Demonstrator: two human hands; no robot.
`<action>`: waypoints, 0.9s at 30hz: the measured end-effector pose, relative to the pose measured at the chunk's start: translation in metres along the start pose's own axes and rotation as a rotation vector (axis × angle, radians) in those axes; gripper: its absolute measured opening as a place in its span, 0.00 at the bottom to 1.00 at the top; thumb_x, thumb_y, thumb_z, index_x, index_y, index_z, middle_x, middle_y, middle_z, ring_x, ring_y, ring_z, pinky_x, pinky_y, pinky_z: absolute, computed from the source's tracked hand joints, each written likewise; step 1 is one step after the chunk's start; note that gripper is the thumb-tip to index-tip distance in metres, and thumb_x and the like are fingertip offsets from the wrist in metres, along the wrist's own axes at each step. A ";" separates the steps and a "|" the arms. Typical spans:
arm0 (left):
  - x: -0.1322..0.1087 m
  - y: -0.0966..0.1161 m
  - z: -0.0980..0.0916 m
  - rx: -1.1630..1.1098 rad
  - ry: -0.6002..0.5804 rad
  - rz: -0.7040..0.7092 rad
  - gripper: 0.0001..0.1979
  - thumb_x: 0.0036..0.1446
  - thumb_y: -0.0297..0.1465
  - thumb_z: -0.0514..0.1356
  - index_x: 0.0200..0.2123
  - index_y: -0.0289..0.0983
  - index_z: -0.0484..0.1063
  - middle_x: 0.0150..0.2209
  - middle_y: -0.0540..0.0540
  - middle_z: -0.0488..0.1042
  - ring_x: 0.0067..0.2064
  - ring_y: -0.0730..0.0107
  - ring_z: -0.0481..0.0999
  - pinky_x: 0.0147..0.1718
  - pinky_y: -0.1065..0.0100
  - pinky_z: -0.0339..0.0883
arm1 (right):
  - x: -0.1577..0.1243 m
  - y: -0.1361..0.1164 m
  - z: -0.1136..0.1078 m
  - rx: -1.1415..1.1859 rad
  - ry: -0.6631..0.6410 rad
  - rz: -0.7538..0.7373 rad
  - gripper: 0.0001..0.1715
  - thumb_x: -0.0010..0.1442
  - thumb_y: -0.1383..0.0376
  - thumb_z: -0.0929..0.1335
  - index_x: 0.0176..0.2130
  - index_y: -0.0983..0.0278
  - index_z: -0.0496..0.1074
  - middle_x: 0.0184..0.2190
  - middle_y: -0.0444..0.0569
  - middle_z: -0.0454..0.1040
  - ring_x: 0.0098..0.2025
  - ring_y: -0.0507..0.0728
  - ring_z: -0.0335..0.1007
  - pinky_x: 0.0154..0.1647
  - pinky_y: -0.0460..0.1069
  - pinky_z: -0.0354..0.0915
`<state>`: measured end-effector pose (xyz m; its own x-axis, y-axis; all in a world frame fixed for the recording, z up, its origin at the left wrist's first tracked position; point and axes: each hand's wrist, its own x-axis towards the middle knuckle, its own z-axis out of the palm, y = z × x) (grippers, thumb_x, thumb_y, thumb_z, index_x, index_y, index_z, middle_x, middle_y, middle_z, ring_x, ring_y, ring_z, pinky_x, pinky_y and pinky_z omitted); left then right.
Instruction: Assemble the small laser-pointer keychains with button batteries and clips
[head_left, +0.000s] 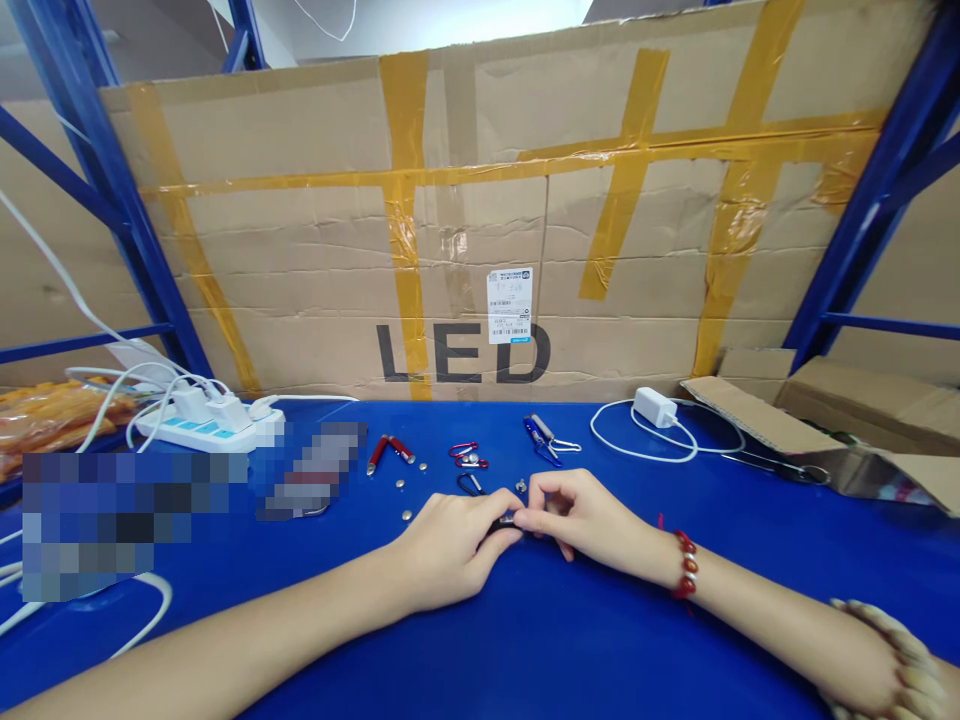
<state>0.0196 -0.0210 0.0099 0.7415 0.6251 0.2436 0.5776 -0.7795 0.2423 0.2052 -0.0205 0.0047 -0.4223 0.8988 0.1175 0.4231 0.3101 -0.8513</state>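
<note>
My left hand (454,545) is closed on a small black object (504,522) over the middle of the blue table. The fingertips of my right hand (574,512) are pinched at that object's right end, close to my left fingertips. Just beyond lies a black carabiner clip (470,484). Further back are red carabiners (463,449) and small round silver pieces, one of them (407,516) left of my left hand. Two red cylinders (390,450) lie at the back left. A blue cylinder (537,436) and a silver one lie with clips at the back right.
A white power strip (217,428) with cables stands at the left, near blurred items. A white charger (655,408) with its looped cable is at the back right, beside an open carton (847,400). A large cardboard sheet (300,260) rises behind the table (480,660).
</note>
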 end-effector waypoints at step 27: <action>0.000 0.000 0.000 0.010 0.000 0.000 0.06 0.61 0.32 0.47 0.40 0.42 0.61 0.36 0.53 0.75 0.35 0.67 0.75 0.29 0.71 0.63 | 0.001 0.001 0.000 -0.023 -0.003 -0.004 0.20 0.52 0.54 0.66 0.21 0.66 0.61 0.15 0.39 0.62 0.13 0.45 0.59 0.14 0.39 0.51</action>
<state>0.0196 -0.0209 0.0098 0.7418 0.6249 0.2434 0.5806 -0.7801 0.2331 0.2052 -0.0191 0.0039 -0.4261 0.8968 0.1191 0.4399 0.3205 -0.8389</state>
